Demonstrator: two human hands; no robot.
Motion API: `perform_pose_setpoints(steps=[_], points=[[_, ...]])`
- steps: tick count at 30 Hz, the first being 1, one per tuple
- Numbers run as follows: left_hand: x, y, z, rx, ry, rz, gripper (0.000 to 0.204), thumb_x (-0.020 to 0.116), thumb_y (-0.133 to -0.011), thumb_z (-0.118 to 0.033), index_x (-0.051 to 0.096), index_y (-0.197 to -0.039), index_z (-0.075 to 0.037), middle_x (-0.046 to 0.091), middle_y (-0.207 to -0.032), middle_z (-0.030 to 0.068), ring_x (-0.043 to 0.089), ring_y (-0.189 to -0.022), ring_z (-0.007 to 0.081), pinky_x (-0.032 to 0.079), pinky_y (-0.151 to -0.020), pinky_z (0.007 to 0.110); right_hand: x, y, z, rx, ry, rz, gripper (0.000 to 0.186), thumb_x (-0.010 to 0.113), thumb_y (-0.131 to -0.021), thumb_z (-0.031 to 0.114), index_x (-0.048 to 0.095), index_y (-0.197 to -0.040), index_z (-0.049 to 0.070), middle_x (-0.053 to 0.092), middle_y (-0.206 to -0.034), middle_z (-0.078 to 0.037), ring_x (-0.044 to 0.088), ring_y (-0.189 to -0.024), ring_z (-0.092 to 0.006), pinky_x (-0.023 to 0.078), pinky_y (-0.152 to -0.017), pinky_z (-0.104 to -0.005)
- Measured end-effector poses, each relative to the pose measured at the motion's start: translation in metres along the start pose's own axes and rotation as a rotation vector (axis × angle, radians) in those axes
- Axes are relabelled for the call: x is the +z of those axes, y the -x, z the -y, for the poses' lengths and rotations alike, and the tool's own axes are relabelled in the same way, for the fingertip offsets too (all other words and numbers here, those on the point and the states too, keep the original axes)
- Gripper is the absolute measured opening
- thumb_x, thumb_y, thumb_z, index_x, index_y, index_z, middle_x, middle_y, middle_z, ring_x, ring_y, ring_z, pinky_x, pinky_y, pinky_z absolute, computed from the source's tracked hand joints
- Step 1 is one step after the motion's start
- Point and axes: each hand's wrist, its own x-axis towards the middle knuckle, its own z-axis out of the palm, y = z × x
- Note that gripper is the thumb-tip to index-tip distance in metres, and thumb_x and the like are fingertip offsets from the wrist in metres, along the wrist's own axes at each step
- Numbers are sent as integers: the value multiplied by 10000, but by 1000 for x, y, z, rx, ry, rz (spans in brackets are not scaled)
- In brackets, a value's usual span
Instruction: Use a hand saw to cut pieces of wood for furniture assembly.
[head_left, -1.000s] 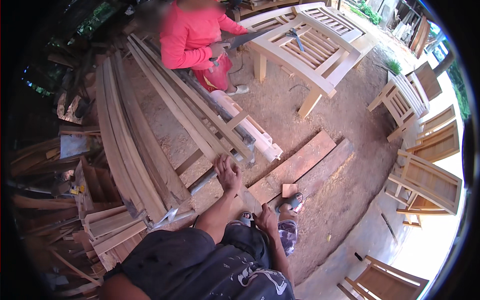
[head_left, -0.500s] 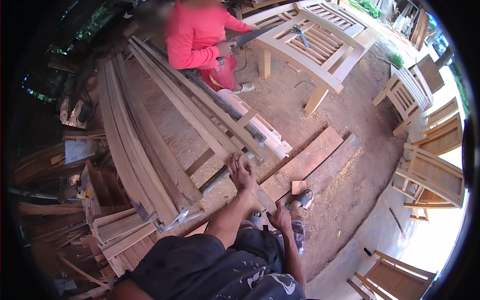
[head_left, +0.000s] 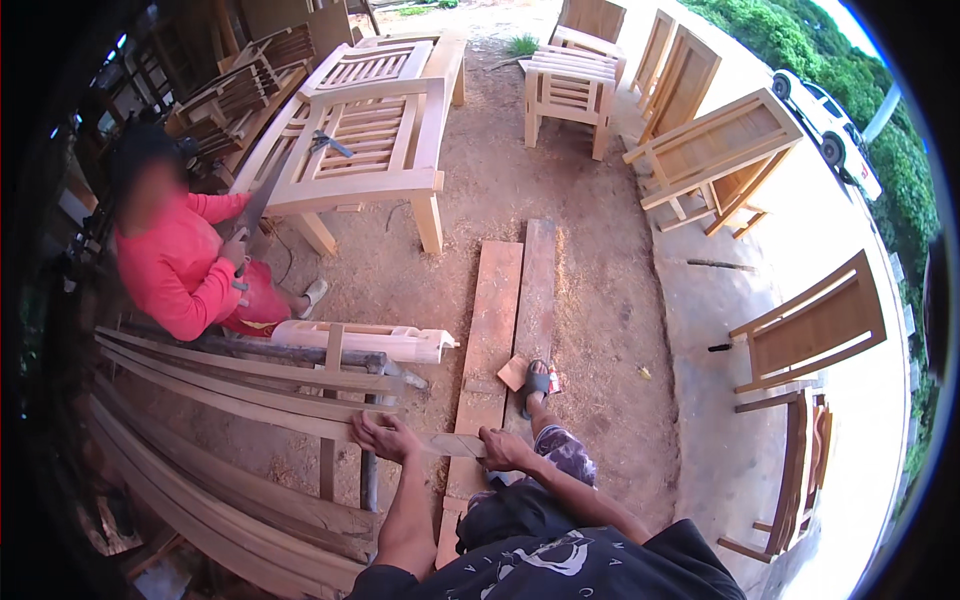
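A long, narrow wooden plank (head_left: 447, 444) stretches from the stacked lumber on the left toward my body. Pencil-like lines cross its pale near end. My left hand (head_left: 386, 438) is closed over the plank where it passes the rack's end, its fingers curled on the wood. At the tip, my right hand (head_left: 508, 449) grips the plank with the thumb along the top. The undersides of both grips are hidden. A short stretch of bare wood shows between the two hands.
A person in red (head_left: 175, 270) holds a handsaw (head_left: 268, 192) beside a slatted wooden frame (head_left: 350, 150) with a hammer-like tool (head_left: 330, 144) on it. Two boards (head_left: 490, 320) lie on the dirt floor by my sandalled foot. Chair parts (head_left: 810, 335) stand at right.
My view has swung to the right, bringing the chair parts and a white vehicle further in. Both hands stay on the plank, about the same distance apart.
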Motion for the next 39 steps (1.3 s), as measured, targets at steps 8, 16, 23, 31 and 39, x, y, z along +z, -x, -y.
perform_pose_setpoints(steps=[8, 16, 23, 31, 39], points=[[2, -1, 18, -30, -6, -55, 520, 644, -887, -148, 494, -1382, -96, 446, -1523, 144, 325, -1454, 418, 268, -1224, 557, 9, -8, 3, -67, 45, 68, 743, 735, -827, 331, 461, -1476, 98, 653, -1218, -277, 625, -1153, -463, 503, -1006, -522], [-9, -8, -10, 21, 22, -2, 540, 663, -899, -181, 478, -1392, -66, 436, -1520, 176, 302, -1460, 432, 269, -1211, 567, -10, -7, 8, -64, 2, 7, 675, 744, -810, 288, 524, -1417, 91, 659, -1166, -304, 646, -1097, -474, 520, -975, -516], [-9, -6, -4, 14, 56, -29, 549, 655, -888, -156, 467, -1394, -56, 435, -1504, 201, 299, -1456, 450, 233, -1222, 588, -7, -12, 5, -93, 11, 46, 683, 757, -805, 283, 519, -1409, 72, 658, -1174, -297, 634, -1116, -474, 515, -975, -516], [-10, -5, -2, 7, 56, -57, 551, 661, -877, -158, 472, -1387, -73, 402, -1526, 210, 302, -1450, 449, 248, -1219, 577, -8, -8, 11, -74, 22, 50, 690, 766, -822, 299, 521, -1405, 23, 669, -1218, -289, 625, -1168, -458, 504, -993, -500], [-19, -2, -9, -23, 81, -25, 552, 651, -891, -188, 460, -1395, -69, 389, -1537, 202, 292, -1464, 436, 232, -1238, 554, -2, -5, 4, -135, 10, -16, 691, 782, -820, 301, 521, -1415, 65, 657, -1227, -304, 627, -1156, -469, 514, -976, -516]])
